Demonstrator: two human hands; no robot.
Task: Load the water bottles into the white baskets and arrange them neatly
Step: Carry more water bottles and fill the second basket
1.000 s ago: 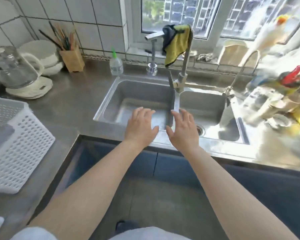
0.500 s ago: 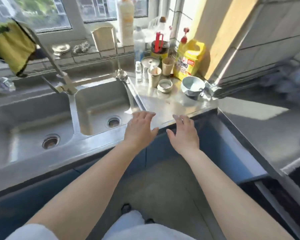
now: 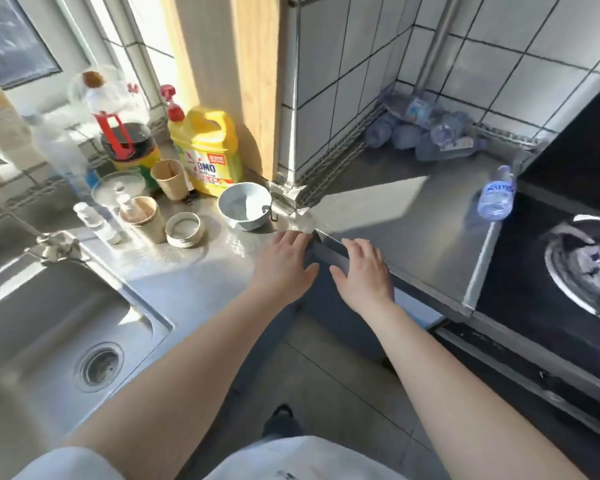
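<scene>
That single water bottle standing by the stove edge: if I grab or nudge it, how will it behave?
The standing water bottle looks tall and narrow, so a sideways nudge would probably tip it, and its round body might then roll toward the stove. Its thin clear plastic likely dents under a hard squeeze. How full it is, and so its weight, cannot be told.

Both empty hands, left hand (image 3: 284, 263) and right hand (image 3: 364, 273), above steel counter (image 3: 413, 223); water bottles (image 3: 426, 129) far corner.
</scene>
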